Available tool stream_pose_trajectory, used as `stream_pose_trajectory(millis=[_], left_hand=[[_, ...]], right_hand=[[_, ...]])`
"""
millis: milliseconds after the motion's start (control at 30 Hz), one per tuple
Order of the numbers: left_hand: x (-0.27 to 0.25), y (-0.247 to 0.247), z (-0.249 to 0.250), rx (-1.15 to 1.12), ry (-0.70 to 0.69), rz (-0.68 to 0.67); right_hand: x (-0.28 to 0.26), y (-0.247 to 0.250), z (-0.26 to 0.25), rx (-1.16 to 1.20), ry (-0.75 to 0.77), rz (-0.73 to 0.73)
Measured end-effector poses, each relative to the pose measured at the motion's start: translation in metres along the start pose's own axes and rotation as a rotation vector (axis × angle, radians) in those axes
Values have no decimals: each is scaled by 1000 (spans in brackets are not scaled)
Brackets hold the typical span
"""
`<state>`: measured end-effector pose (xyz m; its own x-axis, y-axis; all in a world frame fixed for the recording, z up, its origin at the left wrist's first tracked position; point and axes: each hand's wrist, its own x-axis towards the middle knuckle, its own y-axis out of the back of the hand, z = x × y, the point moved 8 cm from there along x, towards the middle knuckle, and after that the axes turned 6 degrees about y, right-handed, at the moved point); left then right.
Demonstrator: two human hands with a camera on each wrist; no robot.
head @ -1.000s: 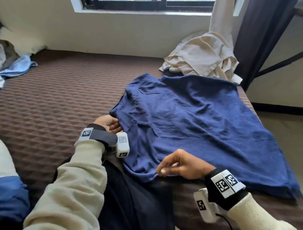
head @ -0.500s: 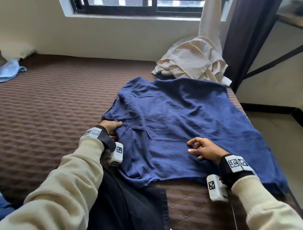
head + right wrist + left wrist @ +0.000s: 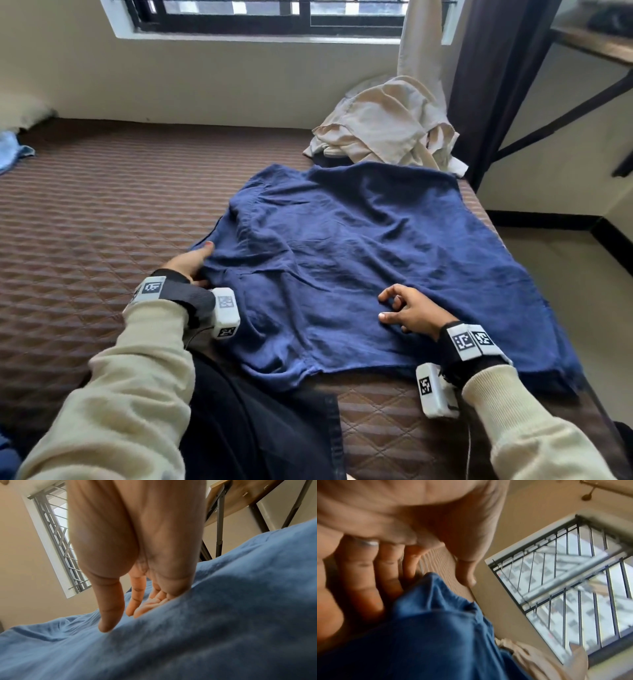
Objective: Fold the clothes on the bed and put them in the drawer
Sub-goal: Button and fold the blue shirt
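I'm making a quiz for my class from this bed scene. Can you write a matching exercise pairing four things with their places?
Things:
1. dark blue wrinkled garment
2. cream crumpled cloth
3. left hand
4. right hand

Places:
A. heaped below the window
B. on the garment's near part
C. spread over the brown quilted bed
D. at the garment's left edge

Pairs: 1-C, 2-A, 3-D, 4-B
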<state>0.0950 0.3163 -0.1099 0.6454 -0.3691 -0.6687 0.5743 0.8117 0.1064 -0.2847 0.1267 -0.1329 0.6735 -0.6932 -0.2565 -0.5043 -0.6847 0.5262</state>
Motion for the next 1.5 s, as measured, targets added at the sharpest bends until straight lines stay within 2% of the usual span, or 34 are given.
stream_pose_trajectory(millis=[100,200,500,600,700,733,800,867,967,1100,1333,1500], left_hand=[[-11,-19,-16,251,73,-111],[-21,-18,-20,309,118,-56],[-8,43,9,2,-109,327],[-15,38,23,-101,-153,317],[-31,9,52,-90,-265,230],[-35,-1,62,-78,-311,210],[-43,-19,80,-41,-379,167],[-42,-41,99,24,-414,104],[-27,-81,122,164,-381,14],[11,-134,149,275,-334,-38],[96,-191,191,438,-323,17],[159,-204,209,464,-273,89]], right_hand=[[2,1,3,-43,24,20],[3,1,8,-73,28,16],[-2,0,3,44,30,-18],[-6,1,-2,82,-12,-82],[-9,15,-6,107,-49,-225],[-8,28,-7,67,-52,-231],[1,66,-8,-19,-44,-147],[17,111,-7,-42,-32,25],[45,169,-3,-10,-22,250],[94,226,10,28,-35,416],[192,270,27,-47,-62,556],[252,266,27,60,-75,470]])
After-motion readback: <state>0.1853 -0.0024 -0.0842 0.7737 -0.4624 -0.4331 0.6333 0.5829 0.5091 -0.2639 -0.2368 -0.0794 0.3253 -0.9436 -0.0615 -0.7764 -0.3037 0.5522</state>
